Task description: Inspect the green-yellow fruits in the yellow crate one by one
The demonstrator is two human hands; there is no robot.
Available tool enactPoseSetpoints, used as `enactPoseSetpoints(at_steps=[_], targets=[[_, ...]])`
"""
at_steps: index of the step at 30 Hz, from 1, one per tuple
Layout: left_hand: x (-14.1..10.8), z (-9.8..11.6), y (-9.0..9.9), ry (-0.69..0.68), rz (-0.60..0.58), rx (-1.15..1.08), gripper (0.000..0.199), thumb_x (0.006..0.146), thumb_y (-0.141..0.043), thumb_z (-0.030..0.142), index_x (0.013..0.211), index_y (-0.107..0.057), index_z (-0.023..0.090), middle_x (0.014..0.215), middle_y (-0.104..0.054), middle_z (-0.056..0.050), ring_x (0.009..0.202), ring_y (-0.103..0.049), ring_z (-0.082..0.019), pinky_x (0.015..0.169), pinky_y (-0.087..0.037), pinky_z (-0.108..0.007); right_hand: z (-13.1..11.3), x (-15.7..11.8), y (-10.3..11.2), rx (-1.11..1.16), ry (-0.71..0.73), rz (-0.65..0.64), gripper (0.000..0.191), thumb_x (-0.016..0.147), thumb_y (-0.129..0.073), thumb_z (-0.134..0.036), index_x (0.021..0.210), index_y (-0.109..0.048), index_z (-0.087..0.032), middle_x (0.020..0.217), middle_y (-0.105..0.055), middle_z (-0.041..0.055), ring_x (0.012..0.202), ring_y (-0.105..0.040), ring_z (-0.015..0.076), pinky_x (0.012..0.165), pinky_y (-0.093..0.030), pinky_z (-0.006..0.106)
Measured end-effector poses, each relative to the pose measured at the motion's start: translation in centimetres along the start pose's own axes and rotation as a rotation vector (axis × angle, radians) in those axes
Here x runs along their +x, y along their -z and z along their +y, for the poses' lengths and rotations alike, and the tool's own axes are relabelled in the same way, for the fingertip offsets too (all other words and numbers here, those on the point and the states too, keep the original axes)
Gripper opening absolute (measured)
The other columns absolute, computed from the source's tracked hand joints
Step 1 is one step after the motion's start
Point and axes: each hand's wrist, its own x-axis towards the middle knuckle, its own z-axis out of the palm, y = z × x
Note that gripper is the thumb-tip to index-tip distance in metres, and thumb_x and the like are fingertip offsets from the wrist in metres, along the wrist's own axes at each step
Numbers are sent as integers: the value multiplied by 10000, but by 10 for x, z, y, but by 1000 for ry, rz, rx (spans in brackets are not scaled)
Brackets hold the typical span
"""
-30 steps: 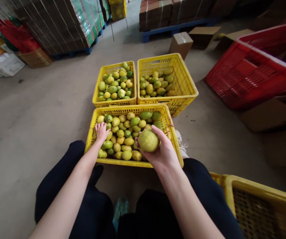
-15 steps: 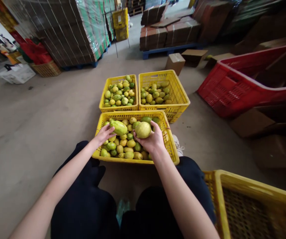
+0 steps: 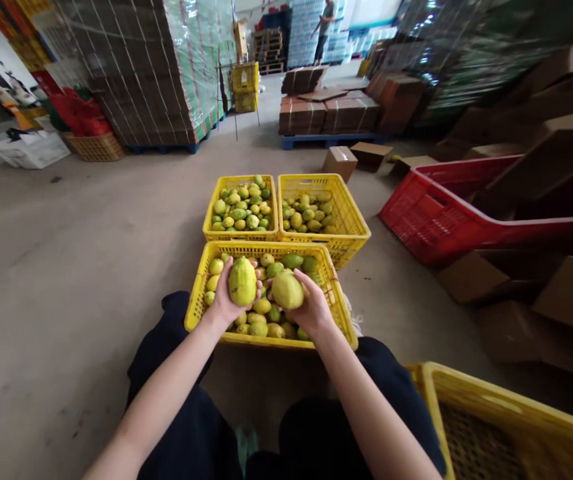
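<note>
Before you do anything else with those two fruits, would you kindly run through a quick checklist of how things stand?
1. Left hand holds the ridged, elongated fruit securely: ok.
2. Right hand holds the rounder fruit securely: ok.
3. Both fruits are raised above the near crate, apart from the pile: ok.
4. Far left crate has room: not ok, heaped to the rim.
5. Far right crate has room: ok, its walls show above the fruit.
6. Fruit undersides free of blemishes: cannot tell, hidden by the fingers.
</note>
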Motion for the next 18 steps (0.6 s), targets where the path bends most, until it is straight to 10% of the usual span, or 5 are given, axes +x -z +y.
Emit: enactPoseSetpoints(at_steps=[18], targets=[[-8,-13,2,40,-374,434,338,770,-620,423,692,-677,99,605,-656,-93,495,-636,-209,604,-535,-351,8,0,0,-145,61,-379,304,677,-592,-452,678,-632,-151,577,-657,56,389,-617,216,281,-373,239]])
